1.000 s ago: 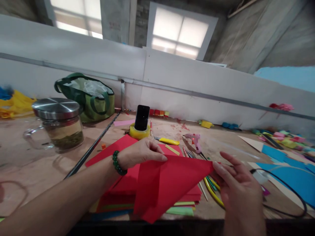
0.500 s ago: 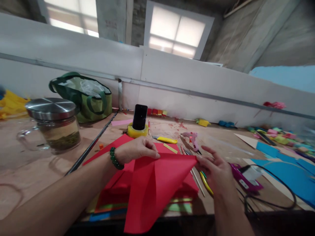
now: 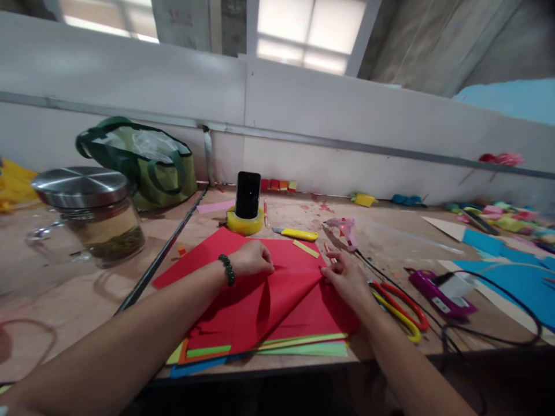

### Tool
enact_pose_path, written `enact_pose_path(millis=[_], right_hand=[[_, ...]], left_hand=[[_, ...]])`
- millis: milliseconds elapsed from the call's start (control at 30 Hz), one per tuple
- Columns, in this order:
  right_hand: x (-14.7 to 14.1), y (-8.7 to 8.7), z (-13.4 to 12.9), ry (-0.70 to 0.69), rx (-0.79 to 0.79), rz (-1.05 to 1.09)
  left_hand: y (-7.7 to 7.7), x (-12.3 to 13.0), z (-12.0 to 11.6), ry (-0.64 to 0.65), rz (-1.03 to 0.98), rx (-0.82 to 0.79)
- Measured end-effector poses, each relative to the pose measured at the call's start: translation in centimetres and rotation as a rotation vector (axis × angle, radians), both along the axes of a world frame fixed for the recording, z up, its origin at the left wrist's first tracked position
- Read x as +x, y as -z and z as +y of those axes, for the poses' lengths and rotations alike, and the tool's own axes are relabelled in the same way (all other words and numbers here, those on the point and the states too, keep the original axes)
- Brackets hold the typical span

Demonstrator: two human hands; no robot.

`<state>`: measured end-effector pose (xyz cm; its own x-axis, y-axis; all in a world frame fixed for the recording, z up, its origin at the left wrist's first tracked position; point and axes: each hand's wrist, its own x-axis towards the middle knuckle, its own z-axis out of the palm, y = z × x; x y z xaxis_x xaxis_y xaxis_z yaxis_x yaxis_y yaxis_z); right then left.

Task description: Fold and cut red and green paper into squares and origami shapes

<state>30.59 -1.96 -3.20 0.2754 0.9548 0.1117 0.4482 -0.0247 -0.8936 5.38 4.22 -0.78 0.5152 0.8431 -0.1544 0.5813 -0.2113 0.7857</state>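
A creased red paper sheet (image 3: 284,297) lies over a stack of coloured paper, with green and yellow edges (image 3: 303,346) showing at the front. My left hand (image 3: 251,260), with a green bead bracelet at the wrist, pinches the sheet's upper left part. At its right corner the sheet is pinched by my right hand (image 3: 342,274). A fold rises between the two hands. Just beyond the stack lies a yellow cutter knife (image 3: 299,234), and a small yellow strip (image 3: 306,249) rests on the red paper.
A phone (image 3: 248,195) stands in a yellow tape roll (image 3: 245,222). At left are a glass jar (image 3: 108,231) and a green bag (image 3: 167,179). To the right are a pink glue gun (image 3: 347,231), red- and yellow-handled tools (image 3: 401,306), a purple power strip (image 3: 442,294) and cables.
Both hands have lowered the red sheet onto the stack. My right hand has moved left, nearer my left hand. The view has shifted slightly, and the red-handled tool now shows.
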Motion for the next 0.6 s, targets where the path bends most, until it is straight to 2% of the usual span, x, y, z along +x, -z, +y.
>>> enact_pose_path(millis=[233,467,533,600], right_hand=[[-0.4,-0.4,-0.2,0.030,0.022,-0.328],[-0.3,0.2,-0.2,0.032,-0.017,-0.529],[-0.2,0.1,-0.3,0.035,-0.032,-0.582],[-0.2,0.0,-0.3,0.019,-0.053,-0.635]], left_hand=[[0.2,0.5,-0.2,0.020,0.136,0.099],[0.0,0.5,-0.5,0.043,0.255,0.220],[-0.2,0.5,-0.9,0.046,0.261,0.309],[-0.4,0.6,-1.3,0.166,0.249,0.477]])
